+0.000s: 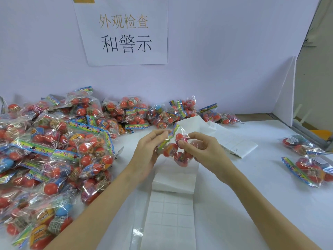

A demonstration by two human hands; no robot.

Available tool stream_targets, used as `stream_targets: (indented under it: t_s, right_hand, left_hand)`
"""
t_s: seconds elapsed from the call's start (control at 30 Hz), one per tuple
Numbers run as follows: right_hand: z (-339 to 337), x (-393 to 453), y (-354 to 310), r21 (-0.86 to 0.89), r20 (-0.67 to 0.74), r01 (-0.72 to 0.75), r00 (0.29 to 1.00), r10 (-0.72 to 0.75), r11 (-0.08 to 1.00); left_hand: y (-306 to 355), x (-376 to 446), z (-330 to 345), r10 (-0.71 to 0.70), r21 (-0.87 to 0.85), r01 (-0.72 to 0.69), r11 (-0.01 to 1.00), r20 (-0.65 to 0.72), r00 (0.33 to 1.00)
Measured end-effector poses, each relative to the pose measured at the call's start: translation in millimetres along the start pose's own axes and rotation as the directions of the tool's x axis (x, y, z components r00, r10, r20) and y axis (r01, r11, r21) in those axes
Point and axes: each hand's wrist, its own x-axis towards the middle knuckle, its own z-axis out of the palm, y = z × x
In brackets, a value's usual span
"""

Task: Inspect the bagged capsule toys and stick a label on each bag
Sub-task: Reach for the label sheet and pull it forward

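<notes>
Both hands hold one clear bag of red capsule toys [175,149] in the air above the table's middle. My left hand [150,150] pinches the bag's colourful header strip at its top. My right hand [201,149] grips the bag's body from the right, fingers curled round the capsules. Below the bag lies a folded strip of white label sheets [171,210], running toward the near edge. A big heap of similar bags [59,150] covers the table's left side and back. Two bags [310,168] lie apart at the right.
A paper sign with Chinese characters [124,33] hangs on the white back wall. More folded label backing paper [232,139] lies behind my right hand. A white side panel [284,94] stands at the right, with the table's edge beyond it.
</notes>
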Motion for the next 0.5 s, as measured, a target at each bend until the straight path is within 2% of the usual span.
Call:
stream_targets:
  t_s: [0.1,0.23,0.43,0.5]
  right_hand:
    - [2.1,-2.5,-3.3,-0.035,0.027,-0.020,0.999,0.021,0.999]
    - [-0.5,-2.9,-7.0,0.032,-0.019,-0.065,0.998,0.066,0.997]
    - [3.5,-2.2,-4.8,0.079,-0.045,-0.063,0.997,0.067,0.995]
    - [3.1,-1.0,-4.3,0.168,-0.034,-0.084,0.995,0.091,0.982]
  left_hand:
    - [-2.3,-0.8,-1.7,0.040,0.174,-0.031,0.984,-0.052,0.998]
    - [-2.5,5.9,-8.9,0.102,0.139,-0.073,0.988,-0.217,0.971]
    - [-7.9,7.7,-6.7,0.184,0.257,-0.119,0.959,-0.245,0.952]
    - [-9.4,7.3,-7.0,0.203,0.268,-0.131,0.954,-0.260,0.944]
